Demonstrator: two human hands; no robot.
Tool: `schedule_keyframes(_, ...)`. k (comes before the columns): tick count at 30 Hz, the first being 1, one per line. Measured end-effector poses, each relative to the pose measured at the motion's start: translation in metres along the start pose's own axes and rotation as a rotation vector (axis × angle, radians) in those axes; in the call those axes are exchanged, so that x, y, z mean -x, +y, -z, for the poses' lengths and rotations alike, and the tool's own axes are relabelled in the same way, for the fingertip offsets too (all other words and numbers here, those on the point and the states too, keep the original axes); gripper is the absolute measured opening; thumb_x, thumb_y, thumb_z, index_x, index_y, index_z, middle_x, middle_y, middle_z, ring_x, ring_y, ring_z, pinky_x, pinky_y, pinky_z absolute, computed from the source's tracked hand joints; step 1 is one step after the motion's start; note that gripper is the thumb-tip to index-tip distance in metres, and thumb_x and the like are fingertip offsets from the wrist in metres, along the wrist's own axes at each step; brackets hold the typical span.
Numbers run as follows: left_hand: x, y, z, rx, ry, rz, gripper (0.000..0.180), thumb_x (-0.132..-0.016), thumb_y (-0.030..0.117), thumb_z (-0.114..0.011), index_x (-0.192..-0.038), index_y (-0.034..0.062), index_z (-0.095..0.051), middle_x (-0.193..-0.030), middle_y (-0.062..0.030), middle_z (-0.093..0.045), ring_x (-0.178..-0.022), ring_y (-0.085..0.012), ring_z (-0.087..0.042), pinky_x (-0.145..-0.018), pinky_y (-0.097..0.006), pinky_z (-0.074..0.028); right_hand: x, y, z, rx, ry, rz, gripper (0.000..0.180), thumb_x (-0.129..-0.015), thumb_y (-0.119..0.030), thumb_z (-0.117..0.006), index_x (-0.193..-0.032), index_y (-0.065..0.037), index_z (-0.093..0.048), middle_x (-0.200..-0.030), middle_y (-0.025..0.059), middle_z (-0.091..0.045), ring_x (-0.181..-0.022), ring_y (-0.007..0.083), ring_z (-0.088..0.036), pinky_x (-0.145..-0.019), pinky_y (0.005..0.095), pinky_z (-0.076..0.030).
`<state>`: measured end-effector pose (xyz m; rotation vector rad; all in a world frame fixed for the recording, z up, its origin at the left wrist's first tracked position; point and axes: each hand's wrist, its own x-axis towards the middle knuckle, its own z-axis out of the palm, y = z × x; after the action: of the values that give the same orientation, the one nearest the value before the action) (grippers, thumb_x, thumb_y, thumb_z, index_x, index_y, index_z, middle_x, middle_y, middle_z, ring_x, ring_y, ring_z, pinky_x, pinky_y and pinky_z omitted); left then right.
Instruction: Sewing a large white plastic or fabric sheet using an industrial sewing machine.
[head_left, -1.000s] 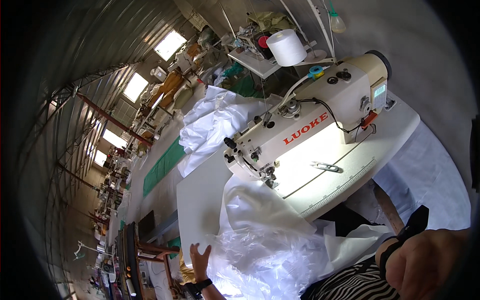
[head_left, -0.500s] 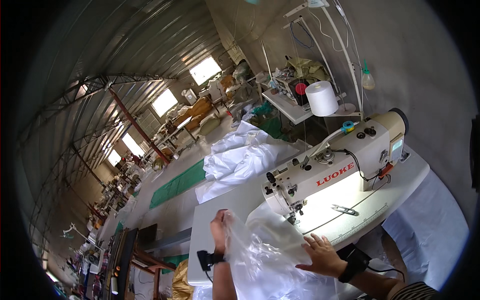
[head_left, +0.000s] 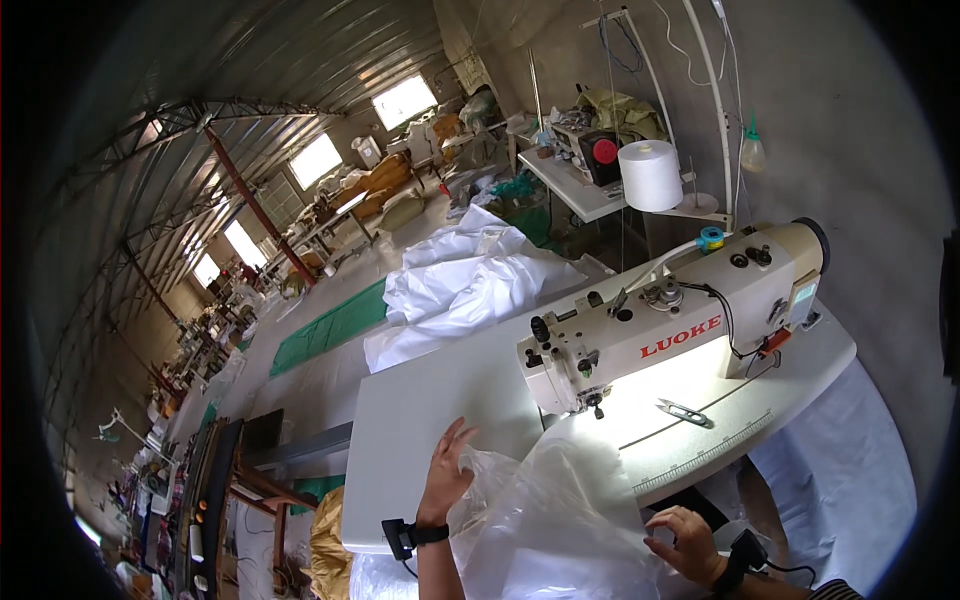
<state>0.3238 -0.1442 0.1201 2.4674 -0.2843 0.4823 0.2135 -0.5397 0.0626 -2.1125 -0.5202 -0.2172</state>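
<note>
Opening since before, left hand [head_left: 446,484] stood fingers apart beside translucent sheet [head_left: 548,512]. Right hand [head_left: 690,544] had curled; grip unclear.

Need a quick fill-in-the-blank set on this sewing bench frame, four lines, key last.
1. Of the left hand and the right hand, the ____ is nearer the snips.
2. The plastic sheet fills the gap ____ the two hands.
3. The cone of thread is coloured ____.
4. The wristbands are coloured ____.

Missing words: right; between; white; black.
</note>
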Motion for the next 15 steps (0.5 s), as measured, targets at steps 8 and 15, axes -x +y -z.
schedule_keyframes(8,0.02,0.079,0.027,-0.102,0.131,-0.135,0.02,-0.077,-0.003,-0.064,-0.094,0.0062,-0.062,-0.112,-0.0077,-0.07,-0.111,-0.0322,-0.064,-0.105,-0.054,-0.039,-0.087,0.013,-0.066,0.315,-0.229,0.408,0.041,-0.093,-0.037,-0.06,-0.123,-0.01,-0.058,-0.139,0.0095,-0.049,-0.135,0.0285,-0.042,-0.113,0.0489,-0.03)
schedule_keyframes(15,0.024,-0.012,-0.05,0.101,-0.094,0.195,0.019,-0.085,-0.002,-0.061,-0.104,-0.002,-0.064,-0.103,-0.0139,-0.069,-0.093,-0.0244,-0.067,-0.084,-0.03,-0.051,-0.101,-0.002,-0.085,0.333,-0.255,0.413,0.044,-0.093,-0.038,-0.059,-0.125,-0.009,-0.057,-0.143,0.01,-0.046,-0.136,0.0277,-0.04,-0.114,0.0484,-0.026)
